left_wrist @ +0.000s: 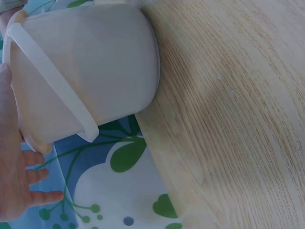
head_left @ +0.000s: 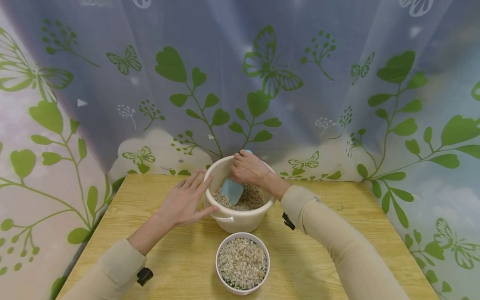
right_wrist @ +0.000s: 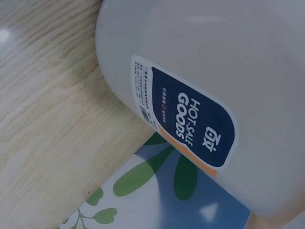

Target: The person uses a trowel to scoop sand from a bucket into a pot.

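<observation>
A cream plastic bucket (head_left: 240, 221) stands near the back of the table, with small tan pebbles (head_left: 252, 200) in its bottom. My right hand (head_left: 250, 168) reaches over the rim and grips the handle of a light blue scoop (head_left: 232, 191), whose blade dips into the pebbles. With fingers spread straight, my left hand (head_left: 186, 200) rests against the bucket's left rim; the left wrist view shows that hand (left_wrist: 14, 176) beside the rim and the white bail handle (left_wrist: 52, 78). In front of the bucket sits a white bowl (head_left: 243, 292) heaped with pale gravel (head_left: 243, 262).
The wooden table (head_left: 318, 250) ends at the back against a curtain (head_left: 210, 104) printed with leaves and butterflies, which also hangs at both sides. On the bucket's side, the right wrist view shows a dark blue label (right_wrist: 193, 119). A few specks (left_wrist: 232, 93) lie on the tabletop.
</observation>
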### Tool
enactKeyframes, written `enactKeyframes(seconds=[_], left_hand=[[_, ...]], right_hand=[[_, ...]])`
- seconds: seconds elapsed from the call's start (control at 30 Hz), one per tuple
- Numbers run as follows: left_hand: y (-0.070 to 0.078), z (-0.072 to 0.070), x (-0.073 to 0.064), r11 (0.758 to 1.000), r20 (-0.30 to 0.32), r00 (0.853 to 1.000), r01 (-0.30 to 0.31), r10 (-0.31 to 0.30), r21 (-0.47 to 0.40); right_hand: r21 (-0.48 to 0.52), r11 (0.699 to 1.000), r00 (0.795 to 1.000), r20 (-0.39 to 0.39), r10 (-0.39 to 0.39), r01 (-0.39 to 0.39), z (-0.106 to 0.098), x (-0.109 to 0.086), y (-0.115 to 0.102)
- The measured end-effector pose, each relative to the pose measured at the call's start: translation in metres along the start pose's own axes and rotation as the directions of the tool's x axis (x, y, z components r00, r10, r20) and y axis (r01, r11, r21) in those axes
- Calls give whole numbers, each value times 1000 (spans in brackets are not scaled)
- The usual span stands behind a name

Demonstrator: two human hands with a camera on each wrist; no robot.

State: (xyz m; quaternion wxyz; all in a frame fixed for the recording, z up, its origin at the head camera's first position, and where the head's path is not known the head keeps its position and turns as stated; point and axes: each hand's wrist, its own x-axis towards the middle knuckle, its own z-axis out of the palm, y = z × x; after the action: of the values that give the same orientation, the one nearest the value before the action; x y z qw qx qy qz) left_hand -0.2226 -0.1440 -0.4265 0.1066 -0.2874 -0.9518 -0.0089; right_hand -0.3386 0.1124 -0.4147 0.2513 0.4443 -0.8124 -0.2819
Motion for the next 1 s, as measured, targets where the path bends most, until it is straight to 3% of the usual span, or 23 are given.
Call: enactKeyframes(seconds=[0.37,0.6,0.83,1.0], left_hand=[[0,1,0,1000,-13,1000,-3,3,14],[1,2,0,1000,-24,1000,-4,4,-4],[1,2,-1,1000,-27,1000,-4,4,-3],[0,3,0,1000,-35,999,-5,5,2]], right_hand=[[47,999,997,71,0,-3,-8,-1,-3],[103,995,1000,14,5,-7,-9,-5,-5],[131,991,999,33,15,-20,-6,-9,-8],[191,981,1000,3,30,-30,-6,-11,-6]])
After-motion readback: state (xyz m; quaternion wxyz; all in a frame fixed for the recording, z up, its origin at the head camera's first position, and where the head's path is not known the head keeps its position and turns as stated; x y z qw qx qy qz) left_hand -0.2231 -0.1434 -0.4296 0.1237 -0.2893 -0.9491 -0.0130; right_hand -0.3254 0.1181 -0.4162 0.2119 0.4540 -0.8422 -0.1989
